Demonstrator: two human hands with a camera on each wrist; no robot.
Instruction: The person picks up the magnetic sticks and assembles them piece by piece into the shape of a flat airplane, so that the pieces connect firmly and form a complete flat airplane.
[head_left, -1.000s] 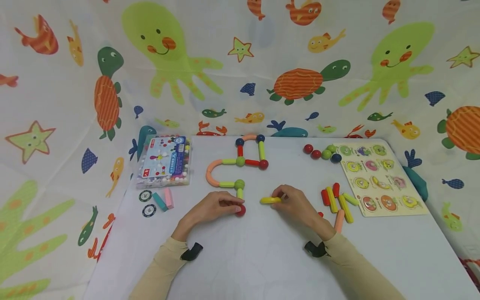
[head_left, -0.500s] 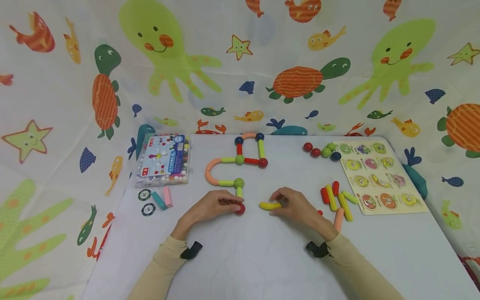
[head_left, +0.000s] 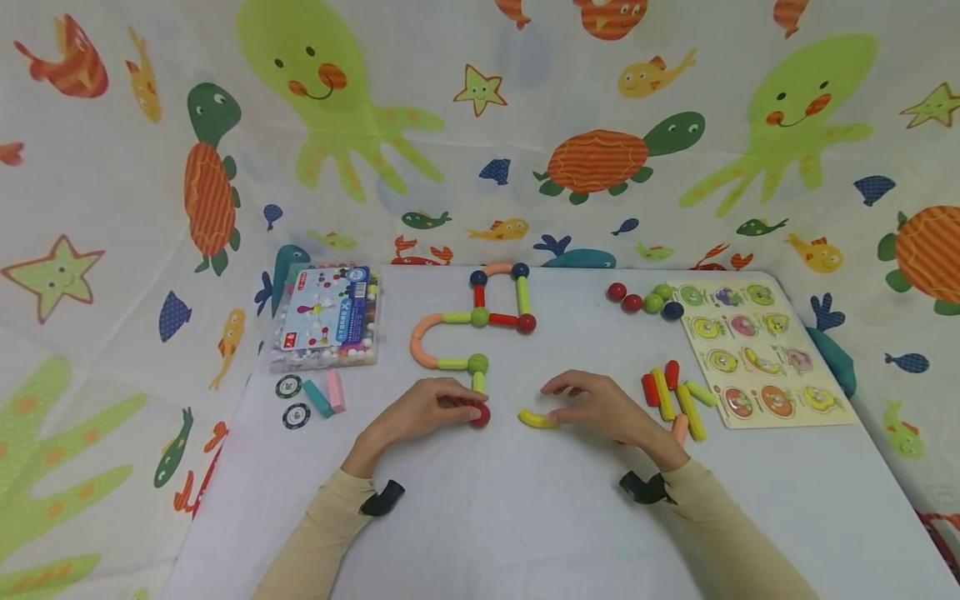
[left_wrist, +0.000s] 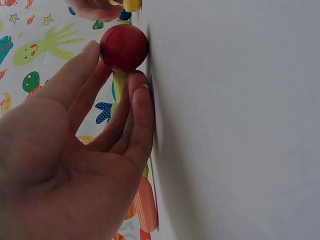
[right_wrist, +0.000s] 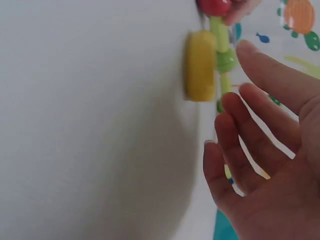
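Note:
In the head view my left hand (head_left: 431, 410) pinches a red ball (head_left: 481, 416) at the lower end of a chain of rods and balls; the left wrist view shows the thumb and fingers around the ball (left_wrist: 124, 48). A short green rod (head_left: 478, 382) runs from it up to a green ball (head_left: 477, 363). To the right, a curved yellow rod (head_left: 534, 419) lies on the table. My right hand (head_left: 600, 408) is spread beside it, thumb near its right end. The right wrist view has the yellow rod (right_wrist: 200, 66) outside the loosely bent fingers.
Beyond the hands, the chain continues through a curved orange piece (head_left: 422, 342) to a loop of rods. Loose rods (head_left: 675, 400), several balls (head_left: 632, 303) and a fruit puzzle board (head_left: 757, 358) lie right. A boxed set (head_left: 326, 321), round chips (head_left: 296, 416) and two blocks (head_left: 337, 392) lie left.
My right hand has turned the curved yellow rod, set it down and let go, its fingers spreading and drawing slightly right. My left hand stays on the red ball.

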